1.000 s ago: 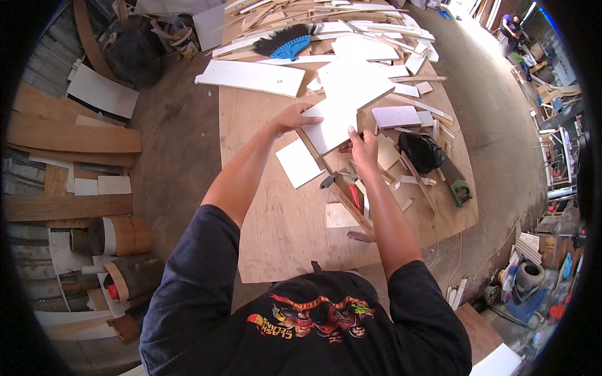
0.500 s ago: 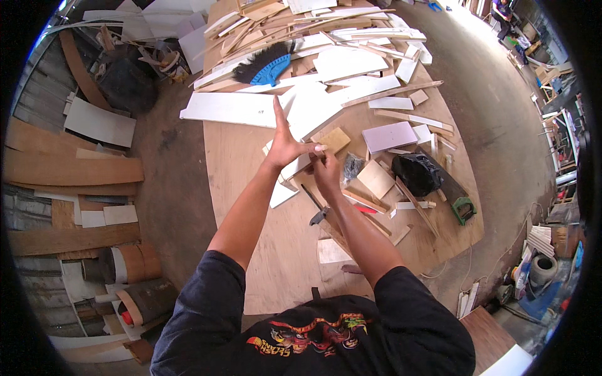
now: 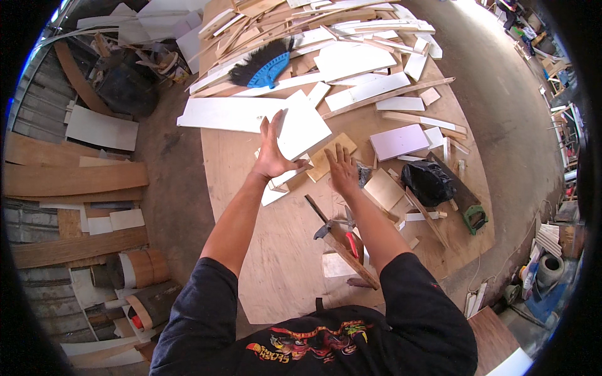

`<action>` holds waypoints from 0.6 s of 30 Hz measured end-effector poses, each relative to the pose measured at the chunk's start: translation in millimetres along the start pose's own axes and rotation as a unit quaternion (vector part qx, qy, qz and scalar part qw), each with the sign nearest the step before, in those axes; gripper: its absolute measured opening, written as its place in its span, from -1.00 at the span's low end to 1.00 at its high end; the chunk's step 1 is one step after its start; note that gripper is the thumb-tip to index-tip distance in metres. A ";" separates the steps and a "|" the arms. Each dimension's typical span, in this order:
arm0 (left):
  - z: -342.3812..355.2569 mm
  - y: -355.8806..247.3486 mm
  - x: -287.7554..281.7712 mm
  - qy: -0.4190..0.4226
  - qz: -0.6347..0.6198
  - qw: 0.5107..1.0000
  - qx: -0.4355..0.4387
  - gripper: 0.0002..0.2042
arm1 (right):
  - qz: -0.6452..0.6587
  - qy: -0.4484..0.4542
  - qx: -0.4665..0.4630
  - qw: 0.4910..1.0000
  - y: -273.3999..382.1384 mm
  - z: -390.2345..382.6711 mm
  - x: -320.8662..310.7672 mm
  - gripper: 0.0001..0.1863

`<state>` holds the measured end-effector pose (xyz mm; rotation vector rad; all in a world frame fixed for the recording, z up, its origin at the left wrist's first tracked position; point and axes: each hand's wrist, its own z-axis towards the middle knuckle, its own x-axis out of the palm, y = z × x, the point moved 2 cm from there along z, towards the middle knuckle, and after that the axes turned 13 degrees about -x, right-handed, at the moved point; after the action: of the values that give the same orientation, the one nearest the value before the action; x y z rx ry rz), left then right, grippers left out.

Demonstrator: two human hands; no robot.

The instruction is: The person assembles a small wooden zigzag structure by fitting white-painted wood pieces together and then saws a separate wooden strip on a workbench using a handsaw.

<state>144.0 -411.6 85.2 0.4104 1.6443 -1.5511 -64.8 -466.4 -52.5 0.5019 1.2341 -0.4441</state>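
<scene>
Because the surface (image 3: 282, 250) seemingly supports the white board (image 3: 307, 128), I splay left hand (image 3: 272, 158) and right hand (image 3: 343, 170), grasping nothing.

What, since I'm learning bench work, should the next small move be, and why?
Perhaps close the right hand on the tan block and slide it away from the white board: that hand is open and reaches over the block, which lies close beside the board. Whether it touches is unclear.
</scene>
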 end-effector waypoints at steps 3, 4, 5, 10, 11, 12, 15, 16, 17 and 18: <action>0.1 0.8 4.0 0.020 0.000 1.000 -0.024 0.40 | 0.023 -0.014 -0.066 0.997 -12.3 -1.9 16.2 -0.27; 0.4 0.5 4.8 0.025 0.000 1.000 -0.014 0.40 | 0.022 -0.015 -0.063 0.998 -16.1 0.8 21.5 -0.27; 0.4 -0.7 6.3 0.027 -0.002 1.000 -0.011 0.40 | -0.026 -0.008 -0.081 0.996 -20.3 4.3 25.1 -0.34; 4.8 -1.3 11.3 0.025 -0.014 0.999 -0.016 0.38 | 0.032 -0.084 -0.018 0.996 -33.7 18.4 -0.2 -0.53; 5.6 -1.5 12.5 0.025 -0.015 0.999 -0.016 0.38 | 0.151 -0.067 0.094 0.982 -34.5 26.9 -20.2 -0.57; 9.0 -5.1 15.9 0.026 -0.014 1.000 -0.008 0.37 | 0.264 -0.050 0.205 0.941 -39.8 29.6 -30.1 -0.60; 16.1 -22.7 31.6 0.035 -0.008 0.999 -0.016 0.35 | 0.311 -0.150 0.192 0.919 -55.8 25.8 -24.9 -0.65; 18.5 -28.5 37.4 0.040 -0.001 0.999 -0.037 0.34 | 0.307 -0.153 0.196 0.919 -59.7 22.8 -21.4 -0.65; 21.1 -31.9 41.8 0.041 -0.001 0.999 -0.034 0.34 | 0.324 -0.187 0.189 0.908 -59.9 21.1 -19.5 -0.66; 24.3 -33.9 47.0 0.047 -0.004 0.998 -0.034 0.34 | 0.341 -0.221 0.182 0.896 -60.2 19.0 -17.6 -0.66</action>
<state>99.0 -454.5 75.6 0.4476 1.7666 -1.4970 -89.4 -525.4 -38.1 1.0452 0.4744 -0.1622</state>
